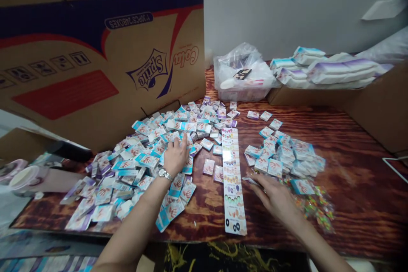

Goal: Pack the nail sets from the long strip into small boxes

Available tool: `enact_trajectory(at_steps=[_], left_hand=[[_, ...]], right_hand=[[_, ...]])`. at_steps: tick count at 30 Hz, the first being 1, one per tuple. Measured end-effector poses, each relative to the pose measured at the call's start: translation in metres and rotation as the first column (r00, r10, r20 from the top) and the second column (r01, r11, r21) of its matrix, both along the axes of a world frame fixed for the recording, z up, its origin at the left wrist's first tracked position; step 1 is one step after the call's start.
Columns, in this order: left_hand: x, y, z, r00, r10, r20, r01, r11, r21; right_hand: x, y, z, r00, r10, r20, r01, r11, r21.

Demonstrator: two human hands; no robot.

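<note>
A large heap of small white, blue and purple boxes printed with hands (146,160) covers the left half of the table. My left hand (176,156), with a watch on its wrist, reaches onto this heap. Its fingers are stretched out and touch the boxes; no box is lifted. My right hand (273,192) is pinched around a small, flat whitish piece (250,180), whose kind I cannot make out. Between the hands lies a long printed strip with rows of coloured pictures (234,187). Beyond the right hand is a smaller pile of similar boxes (285,155).
Small colourful wrapped pieces (318,208) lie right of my right hand. A tall cardboard carton (153,21) stands behind the heap. At the back are a plastic-lined basket (244,93) and an open carton (306,97) topped with packets. A pinkish cup (47,179) lies at left.
</note>
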State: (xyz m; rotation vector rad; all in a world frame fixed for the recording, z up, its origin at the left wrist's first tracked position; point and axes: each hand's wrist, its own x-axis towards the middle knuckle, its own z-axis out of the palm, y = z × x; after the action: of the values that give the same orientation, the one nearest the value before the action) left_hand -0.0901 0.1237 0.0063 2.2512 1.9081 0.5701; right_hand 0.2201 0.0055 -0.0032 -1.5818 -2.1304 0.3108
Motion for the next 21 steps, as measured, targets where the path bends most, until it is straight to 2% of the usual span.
enact_trajectory(at_steps=[4,6,8,9,10,11,12,13,14,16,18,21], left_hand=[[0.004,0.007,0.009,0.987,-0.012,0.158,0.02,0.999,-0.048],[0.008,-0.001,0.016,0.969,-0.03,0.244,0.047,0.997,-0.062],[0.015,-0.016,0.021,0.912,-0.038,0.408,0.092,0.989,-0.114],[0.02,-0.025,0.023,0.741,0.024,0.671,0.155,0.966,-0.206],[0.026,-0.035,0.025,0.523,0.129,0.843,0.231,0.93,-0.285],[0.031,-0.044,0.026,0.335,0.226,0.915,0.277,0.904,-0.325],[0.037,-0.053,0.026,0.196,0.3,0.933,0.329,0.877,-0.351],[0.041,-0.06,0.027,0.101,0.359,0.928,0.368,0.853,-0.37],[0.045,-0.066,0.026,0.044,0.399,0.916,0.392,0.837,-0.383],[0.05,-0.075,0.026,0.0,0.439,0.898,0.413,0.818,-0.4],[0.052,-0.079,0.025,-0.002,0.441,0.898,0.413,0.818,-0.401],[0.05,-0.082,0.023,0.076,0.377,0.923,0.418,0.828,-0.373]], right_hand=[[-0.02,-0.002,0.022,0.997,0.024,-0.075,-0.019,0.998,0.063],[-0.031,-0.004,0.033,0.989,0.038,-0.146,-0.028,0.997,0.072],[-0.043,-0.004,0.044,0.97,0.073,-0.231,-0.059,0.996,0.067],[-0.049,-0.004,0.049,0.959,0.095,-0.265,-0.08,0.994,0.068],[-0.054,-0.003,0.052,0.951,0.117,-0.288,-0.101,0.992,0.07],[-0.059,-0.002,0.055,0.945,0.14,-0.294,-0.124,0.99,0.074],[-0.063,-0.002,0.056,0.943,0.166,-0.287,-0.148,0.986,0.081],[-0.067,-0.001,0.057,0.943,0.192,-0.271,-0.174,0.981,0.086],[-0.07,-0.001,0.056,0.944,0.215,-0.25,-0.199,0.976,0.088],[-0.073,-0.002,0.053,0.95,0.245,-0.192,-0.233,0.969,0.082],[-0.074,-0.004,0.05,0.963,0.253,-0.094,-0.245,0.965,0.092],[-0.072,-0.006,0.05,0.962,0.244,0.122,-0.263,0.948,0.178]])
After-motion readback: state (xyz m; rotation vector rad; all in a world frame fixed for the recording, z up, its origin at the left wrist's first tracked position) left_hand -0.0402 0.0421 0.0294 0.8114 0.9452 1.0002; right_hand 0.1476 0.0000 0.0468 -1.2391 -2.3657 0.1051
